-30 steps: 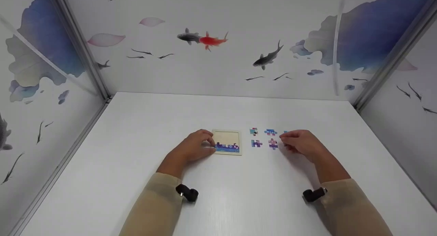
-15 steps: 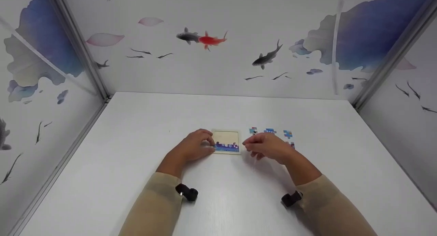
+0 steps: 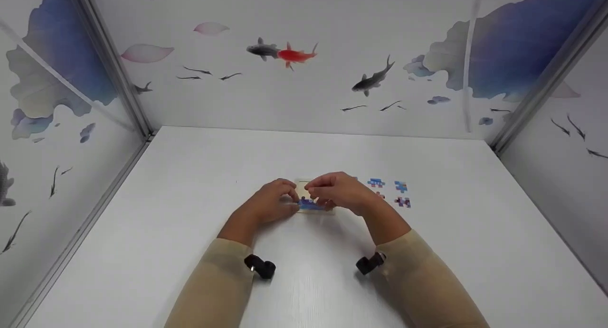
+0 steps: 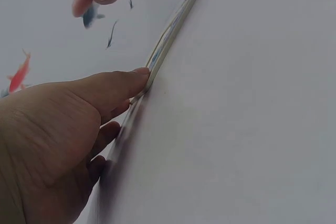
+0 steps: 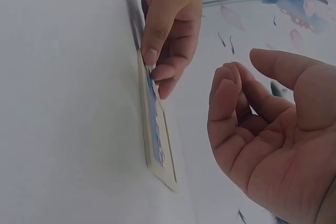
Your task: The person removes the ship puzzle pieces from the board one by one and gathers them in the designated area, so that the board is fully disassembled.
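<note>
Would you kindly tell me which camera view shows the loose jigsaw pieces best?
The head view: it looks down on the loose jigsaw pieces, with three plainly visible and others partly behind the right hand. The left wrist view shows none I can identify; the right wrist view, none either.

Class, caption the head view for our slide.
Left hand holds a partly filled puzzle frame; right hand hovers above it, with loose pieces alongside.

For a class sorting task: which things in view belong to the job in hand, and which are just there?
In the job: partly filled puzzle tray; loose puzzle pieces beside it; left hand, holding the tray's edge; right hand, over the tray.

Just there: fish-painted wall; metal corner post; black wrist camera.
</note>
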The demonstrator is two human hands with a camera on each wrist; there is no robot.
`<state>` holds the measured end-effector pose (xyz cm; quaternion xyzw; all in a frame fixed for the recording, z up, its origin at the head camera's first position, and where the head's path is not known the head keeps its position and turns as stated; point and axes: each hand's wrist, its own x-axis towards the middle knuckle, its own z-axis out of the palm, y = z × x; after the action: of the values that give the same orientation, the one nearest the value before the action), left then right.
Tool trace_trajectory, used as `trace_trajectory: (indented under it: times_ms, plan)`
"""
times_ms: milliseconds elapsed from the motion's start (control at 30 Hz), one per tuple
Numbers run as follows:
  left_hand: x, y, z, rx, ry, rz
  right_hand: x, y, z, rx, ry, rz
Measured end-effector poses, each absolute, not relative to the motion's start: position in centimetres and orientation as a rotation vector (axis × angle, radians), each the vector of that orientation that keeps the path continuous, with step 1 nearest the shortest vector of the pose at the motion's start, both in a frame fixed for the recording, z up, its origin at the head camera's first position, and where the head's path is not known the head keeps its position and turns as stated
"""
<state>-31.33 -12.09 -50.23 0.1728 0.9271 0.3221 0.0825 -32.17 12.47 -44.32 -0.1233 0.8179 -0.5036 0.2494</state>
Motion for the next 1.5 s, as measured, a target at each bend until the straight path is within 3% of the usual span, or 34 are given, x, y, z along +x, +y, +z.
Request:
trace_trajectory:
  times_ms: [300, 733, 1500]
  plan:
    - [-31.3, -12.1, -50.2, 0.506, 2.764, 0.951, -32.8, 10.8, -43.8, -0.333, 2.191, -1.432]
    - [-31.6, -12.1, -50.4, 0.539, 2.780, 0.955, -34.5, 11.7, -46.7, -0.218, 2.176, -1.466]
    - [-31.5, -12.1, -50.3, 0.529, 2.774, 0.932, -34.0, 11.3, -47.9, -0.363, 2.435, -1.020]
